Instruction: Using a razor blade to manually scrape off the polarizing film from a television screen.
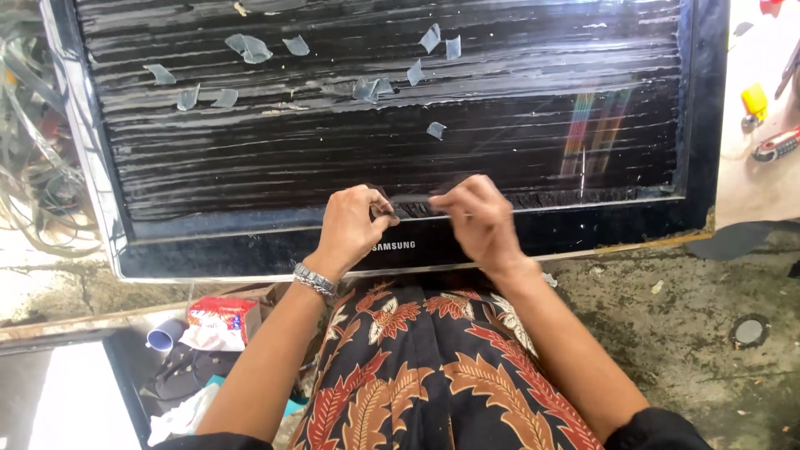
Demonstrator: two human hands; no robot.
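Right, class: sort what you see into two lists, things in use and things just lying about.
In use: left hand, right hand, black flat television screen, dark film strip pinched at its lower edge.

Lying about: torn film scraps, red snack packet, blue cup, tangled cables, yellow tool.

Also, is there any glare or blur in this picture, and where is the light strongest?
Head view: sharp overall, no motion blur on the left hand or right hand; a rainbow-coloured glare streak on the television screen at right; overexposed white patches at the bottom left corner and on the floor at top right; edges bend slightly from the wide lens.
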